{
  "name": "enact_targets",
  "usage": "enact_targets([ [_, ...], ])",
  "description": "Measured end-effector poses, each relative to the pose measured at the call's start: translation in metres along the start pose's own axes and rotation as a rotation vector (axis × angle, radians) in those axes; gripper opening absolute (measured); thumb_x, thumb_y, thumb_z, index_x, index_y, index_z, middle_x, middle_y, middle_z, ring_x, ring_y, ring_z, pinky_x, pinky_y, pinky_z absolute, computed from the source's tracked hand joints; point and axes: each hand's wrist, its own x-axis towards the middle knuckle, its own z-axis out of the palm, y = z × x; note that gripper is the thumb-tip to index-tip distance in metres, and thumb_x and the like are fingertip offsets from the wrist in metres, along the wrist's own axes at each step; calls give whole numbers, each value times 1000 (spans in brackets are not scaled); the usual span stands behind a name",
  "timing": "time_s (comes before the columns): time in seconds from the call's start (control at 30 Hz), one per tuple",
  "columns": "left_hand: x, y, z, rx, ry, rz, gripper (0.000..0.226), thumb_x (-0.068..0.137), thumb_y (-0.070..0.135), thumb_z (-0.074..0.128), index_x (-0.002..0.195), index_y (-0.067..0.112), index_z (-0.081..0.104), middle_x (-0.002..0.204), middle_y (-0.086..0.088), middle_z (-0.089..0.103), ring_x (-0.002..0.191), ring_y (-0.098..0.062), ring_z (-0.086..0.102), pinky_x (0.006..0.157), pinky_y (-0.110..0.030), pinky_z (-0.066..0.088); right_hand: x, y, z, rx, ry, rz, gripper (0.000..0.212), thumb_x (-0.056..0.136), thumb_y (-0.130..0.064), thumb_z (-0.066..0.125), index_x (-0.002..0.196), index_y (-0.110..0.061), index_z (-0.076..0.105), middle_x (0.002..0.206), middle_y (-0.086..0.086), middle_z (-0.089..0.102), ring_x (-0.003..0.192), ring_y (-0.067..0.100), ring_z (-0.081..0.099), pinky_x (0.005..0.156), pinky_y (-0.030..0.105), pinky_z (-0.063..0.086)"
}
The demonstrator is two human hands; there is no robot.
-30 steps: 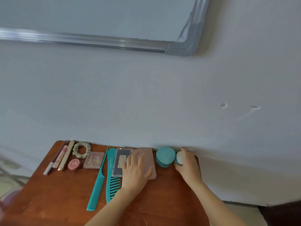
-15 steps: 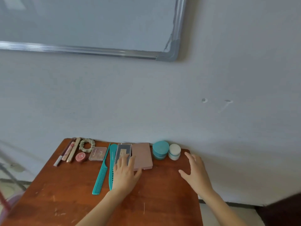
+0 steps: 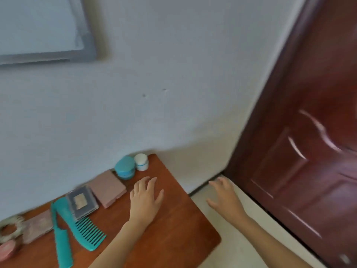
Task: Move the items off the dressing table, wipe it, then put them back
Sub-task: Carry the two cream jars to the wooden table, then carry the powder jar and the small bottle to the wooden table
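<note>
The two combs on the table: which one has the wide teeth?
The wide-tooth comb, lying beside the grey case. The other teal comb, left of it, is narrower, its teeth too blurred to see.

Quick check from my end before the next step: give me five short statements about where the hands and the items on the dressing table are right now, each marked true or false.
1. Both hands are empty. True: the left hand and the right hand are open, holding nothing.
2. The right hand is over the table. False: it is past the edge of the dressing table, above the pale floor near the door.
3. The white jar stands beside the teal jar at the wall. True.
4. The pink case is in the left hand. False: it lies on the table, apart from that hand.
5. The wide-tooth comb is red. False: it is teal.
</note>
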Motion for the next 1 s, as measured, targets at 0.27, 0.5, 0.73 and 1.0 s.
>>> enact_targets([
  [0.27, -77, 57, 6, -109, -273, 453, 45, 90, 36, 50, 130, 16, 46, 136, -5, 42, 128, -24, 33, 103, -38, 28, -200, 22, -4, -52, 197, 455, 55, 85, -40, 58, 134, -21, 40, 145, 8, 27, 136, 20, 23, 109, 28, 25],
  [0.5, -170, 166, 5, -252, -458, 833, 71, 77, 50, 28, 129, 6, 48, 131, -13, 49, 123, -30, 41, 104, -38, 29, -378, 25, -34, -55, 414, 848, 53, 82, -31, 64, 129, -14, 47, 139, 13, 36, 130, 26, 34, 104, 30, 30],
  [0.73, -295, 240, 5, -365, -600, 1103, 55, 80, 39, 41, 126, 9, 52, 130, -9, 50, 125, -28, 40, 102, -38, 30, -539, 12, -47, -94, 556, 1115, 52, 85, -35, 61, 131, -20, 44, 143, 7, 29, 130, 22, 31, 101, 27, 34],
  [1.0, -505, 301, -10, -554, -680, 1303, 38, 84, 26, 61, 113, 3, 60, 114, -15, 59, 108, -37, 52, 89, -42, 41, -754, -13, -49, -126, 629, 1359, 54, 84, -40, 60, 132, -25, 41, 143, 5, 28, 129, 19, 34, 100, 28, 36],
])
